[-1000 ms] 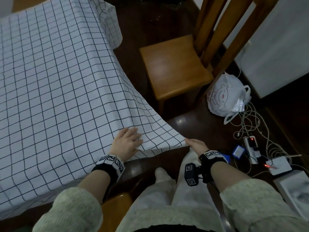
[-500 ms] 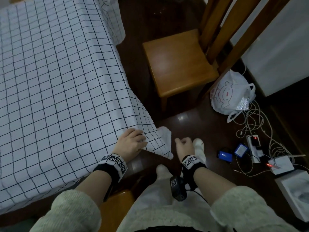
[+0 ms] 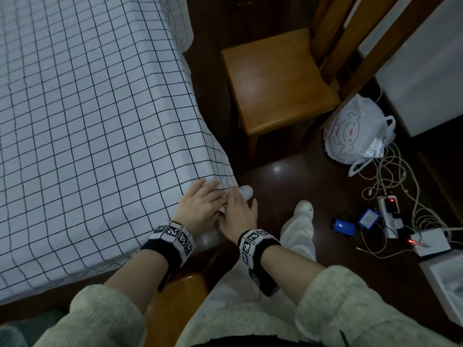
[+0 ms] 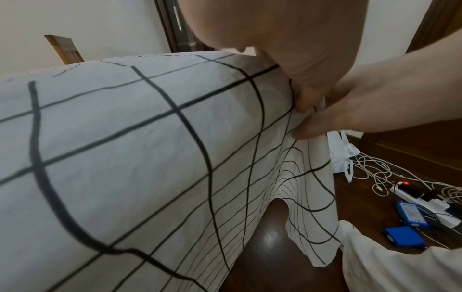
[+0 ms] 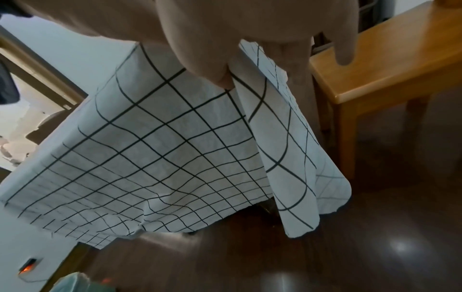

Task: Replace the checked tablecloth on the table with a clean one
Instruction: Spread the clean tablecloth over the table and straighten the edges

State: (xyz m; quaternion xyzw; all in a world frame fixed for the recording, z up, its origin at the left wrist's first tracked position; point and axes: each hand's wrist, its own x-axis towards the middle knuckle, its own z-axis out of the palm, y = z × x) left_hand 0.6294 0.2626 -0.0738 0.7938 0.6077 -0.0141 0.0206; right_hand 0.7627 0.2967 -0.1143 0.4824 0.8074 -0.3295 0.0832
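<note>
A white checked tablecloth (image 3: 82, 116) with thin black grid lines covers the worktop, its near right corner hanging over the edge toward the dark wooden floor (image 3: 295, 176). At that corner both hands meet. From the head view, the left hand (image 3: 200, 206) lies flat on the cloth with fingers fairly straight, and the right hand (image 3: 239, 212) rests just beside it, touching it, at the very corner. The left wrist view adds what the head view hides: the thumb and a finger of the right hand (image 4: 370, 106) pinch a fold of cloth at the corner, with the drape falling below in loose waves. The right wrist view shows the hanging corner (image 5: 287, 158) from the side, the pinch at its top and one finger held free. A wooden chair (image 3: 278, 81) stands near the worktop's right side. Farther right on the floor lie a white plastic bag (image 3: 353, 131), tangled cables (image 3: 390, 181) and blue devices (image 3: 344, 224).
</note>
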